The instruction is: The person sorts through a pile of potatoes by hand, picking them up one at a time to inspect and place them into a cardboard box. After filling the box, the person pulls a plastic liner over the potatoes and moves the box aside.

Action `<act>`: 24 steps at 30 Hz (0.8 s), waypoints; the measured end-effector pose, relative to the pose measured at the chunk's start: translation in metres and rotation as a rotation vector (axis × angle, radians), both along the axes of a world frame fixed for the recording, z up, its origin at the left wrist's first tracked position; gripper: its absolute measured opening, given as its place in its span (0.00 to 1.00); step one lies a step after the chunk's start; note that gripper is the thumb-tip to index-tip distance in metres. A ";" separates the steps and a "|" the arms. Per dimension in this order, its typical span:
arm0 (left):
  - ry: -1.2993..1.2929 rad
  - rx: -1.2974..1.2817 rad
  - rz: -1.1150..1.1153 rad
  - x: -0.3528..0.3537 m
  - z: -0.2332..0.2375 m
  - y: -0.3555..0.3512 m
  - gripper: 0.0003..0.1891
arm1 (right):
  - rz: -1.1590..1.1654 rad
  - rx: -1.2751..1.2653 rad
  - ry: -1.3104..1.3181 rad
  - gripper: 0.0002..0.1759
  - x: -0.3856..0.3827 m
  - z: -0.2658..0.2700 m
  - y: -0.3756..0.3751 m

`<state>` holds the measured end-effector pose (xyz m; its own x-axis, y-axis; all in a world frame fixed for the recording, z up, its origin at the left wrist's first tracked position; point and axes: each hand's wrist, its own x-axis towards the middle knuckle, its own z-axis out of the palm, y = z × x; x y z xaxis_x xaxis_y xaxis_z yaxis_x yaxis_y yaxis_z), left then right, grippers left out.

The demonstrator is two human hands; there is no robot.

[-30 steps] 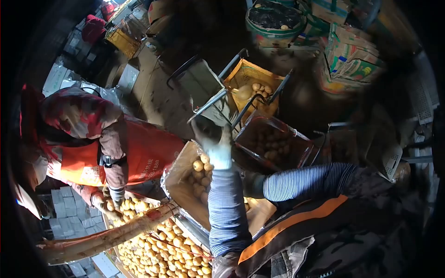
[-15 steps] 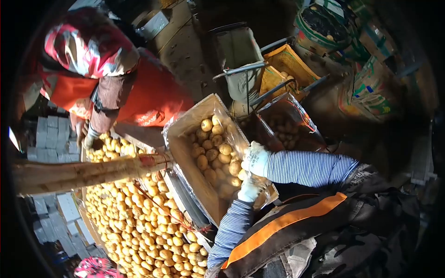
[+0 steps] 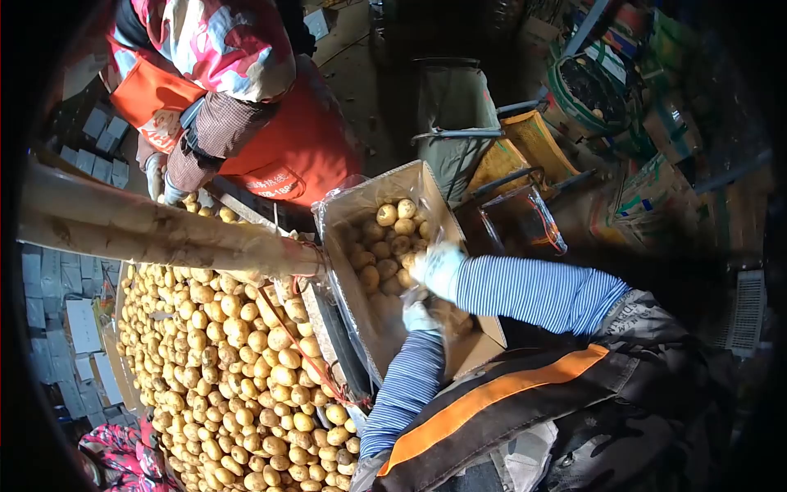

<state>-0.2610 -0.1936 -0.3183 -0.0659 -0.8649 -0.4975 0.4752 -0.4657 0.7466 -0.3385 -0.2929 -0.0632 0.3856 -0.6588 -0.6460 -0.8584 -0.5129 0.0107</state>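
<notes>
A cardboard box (image 3: pixel 384 184) with a clear plastic liner (image 3: pixel 334 246) holds several potatoes (image 3: pixel 385 250). My right hand (image 3: pixel 439 269), in a pale glove, is over the potatoes inside the box; motion blurs its fingers. Close below it, my left hand (image 3: pixel 419 315), also gloved, reaches into the near part of the box beside the liner. Its fingertips are hidden, so its grip cannot be made out. Left of the box lies a large heap of potatoes (image 3: pixel 238 361).
A wooden pole (image 3: pixel 164 234) crosses above the heap. At upper left, a person in a red apron (image 3: pixel 299 148) has gloved hands (image 3: pixel 164 182) at the heap's edge. A yellow crate (image 3: pixel 537 139), a grey-green bin (image 3: pixel 459 98) and sacks (image 3: pixel 586 90) stand beyond the box.
My view has shifted, so the box appears farther right. My hands have moved deeper into the box, away from its near edge. The other person's two hands now come together at the heap.
</notes>
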 end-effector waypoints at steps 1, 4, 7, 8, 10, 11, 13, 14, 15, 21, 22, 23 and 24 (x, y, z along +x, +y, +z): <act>-0.496 -0.296 -0.237 0.013 -0.058 0.011 0.13 | -0.089 -0.082 -0.042 0.15 -0.004 -0.001 -0.011; 0.535 0.403 0.288 0.025 0.031 0.007 0.11 | -0.094 -0.111 0.051 0.13 -0.018 -0.005 -0.039; 0.395 0.291 0.184 0.035 0.052 0.015 0.07 | 0.082 -0.236 0.045 0.14 -0.024 -0.027 -0.038; 0.177 0.116 0.074 0.039 0.057 0.021 0.06 | 0.258 -0.426 -0.014 0.18 -0.032 -0.030 -0.031; -0.396 -0.333 -0.134 0.044 0.094 0.029 0.05 | 0.253 -0.228 0.033 0.18 -0.030 -0.034 -0.049; -0.545 -0.493 -0.208 0.046 0.108 0.031 0.05 | 0.247 -0.128 0.052 0.19 -0.026 -0.035 -0.060; -0.548 -0.497 -0.402 0.045 0.124 0.031 0.06 | 0.298 0.062 0.263 0.16 -0.015 -0.033 -0.078; -0.510 -0.384 -0.473 0.044 0.133 0.026 0.07 | 0.297 0.085 0.234 0.15 -0.018 -0.036 -0.079; -0.461 -0.155 -0.552 0.040 0.153 0.018 0.07 | 0.300 0.112 0.212 0.13 -0.024 -0.037 -0.081; -0.667 -0.850 -0.277 0.016 0.206 -0.003 0.09 | -0.286 -0.108 -0.007 0.11 -0.040 0.071 -0.099; -0.656 -0.873 -0.261 0.010 0.211 -0.008 0.11 | -0.397 -0.133 -0.063 0.11 -0.049 0.074 -0.100; -0.788 -1.054 -0.253 0.004 0.223 -0.017 0.18 | -0.247 -0.222 -0.024 0.11 -0.059 0.074 -0.102; -0.780 -1.047 -0.196 -0.004 0.234 -0.020 0.16 | -0.094 -0.311 0.020 0.10 -0.073 0.073 -0.104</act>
